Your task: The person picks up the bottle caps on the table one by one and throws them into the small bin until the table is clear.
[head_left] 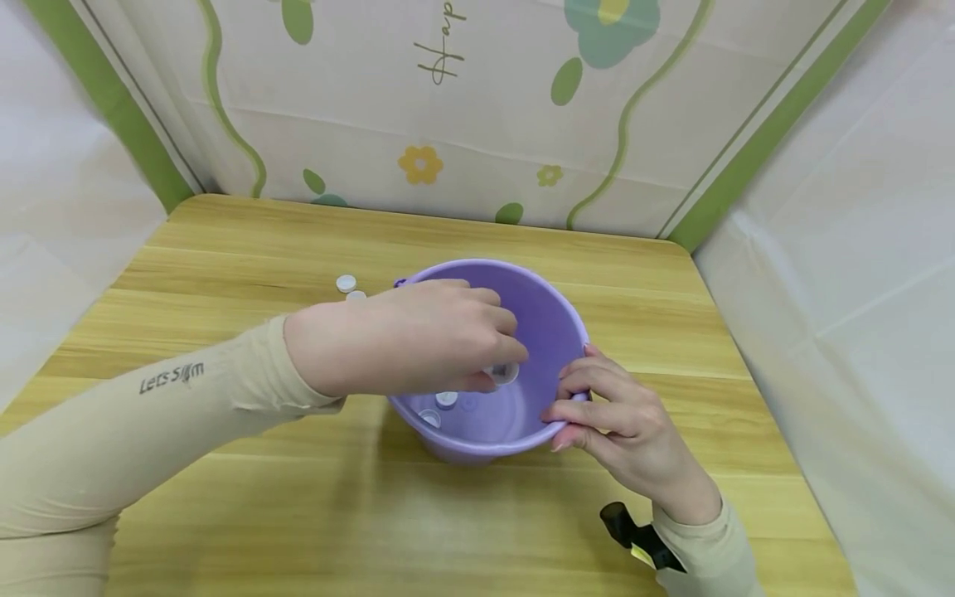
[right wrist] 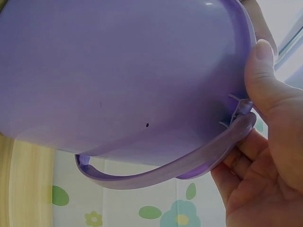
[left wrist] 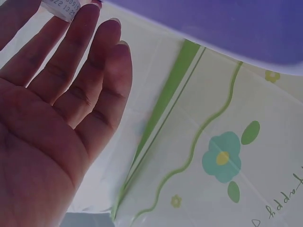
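A purple bucket [head_left: 548, 323] stands on the table, tilted slightly toward the near side in the head view. My left hand [head_left: 418, 336] reaches over its mouth, fingertips pinching a white bottle cap [head_left: 506, 373]. Small printed figures show on that cap [left wrist: 64, 8] in the left wrist view. White caps [head_left: 446, 400] lie inside on the bucket's bottom, partly hidden by the hand. With thumb outside and fingers over the rim, my right hand [head_left: 615, 427] grips the bucket's right side. The bucket's handle [right wrist: 142, 178] hangs down beside that hand in the right wrist view.
Two more white caps [head_left: 346, 283] lie on the wooden table [head_left: 642, 290] left of the bucket, one partly behind the left wrist. A dark wrist strap device [head_left: 634, 531] sits at the right sleeve. Printed curtain fabric [head_left: 477, 108] surrounds the table's back and sides.
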Available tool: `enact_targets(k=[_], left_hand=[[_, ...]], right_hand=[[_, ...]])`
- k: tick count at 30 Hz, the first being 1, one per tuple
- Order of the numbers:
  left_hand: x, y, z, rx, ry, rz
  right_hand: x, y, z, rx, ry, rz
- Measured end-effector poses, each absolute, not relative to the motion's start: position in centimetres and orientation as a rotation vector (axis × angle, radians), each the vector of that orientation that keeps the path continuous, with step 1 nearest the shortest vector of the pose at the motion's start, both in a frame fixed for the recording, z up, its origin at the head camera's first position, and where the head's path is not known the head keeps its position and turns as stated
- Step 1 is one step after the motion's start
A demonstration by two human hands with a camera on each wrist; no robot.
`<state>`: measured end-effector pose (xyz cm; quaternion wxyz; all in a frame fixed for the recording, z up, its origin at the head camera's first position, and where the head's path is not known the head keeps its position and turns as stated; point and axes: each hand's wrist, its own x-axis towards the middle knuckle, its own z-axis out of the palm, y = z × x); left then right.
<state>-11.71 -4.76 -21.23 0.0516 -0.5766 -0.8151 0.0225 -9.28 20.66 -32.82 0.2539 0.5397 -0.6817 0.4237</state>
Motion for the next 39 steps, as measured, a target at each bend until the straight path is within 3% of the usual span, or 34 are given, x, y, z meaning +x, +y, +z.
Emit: enact_targets(k=[24,39], left_hand=[[-11.4,-5.8,-20.9,-1.716,-2.445,0.079],[-13.6,-11.4,-19.1,-1.441,-2.501,-0.216]], right_hand=[[-9.2,20.6,-32.9,1.459,-1.869,1.152],[-9.0,20.5,-32.9,1.440,-1.884,1.145]])
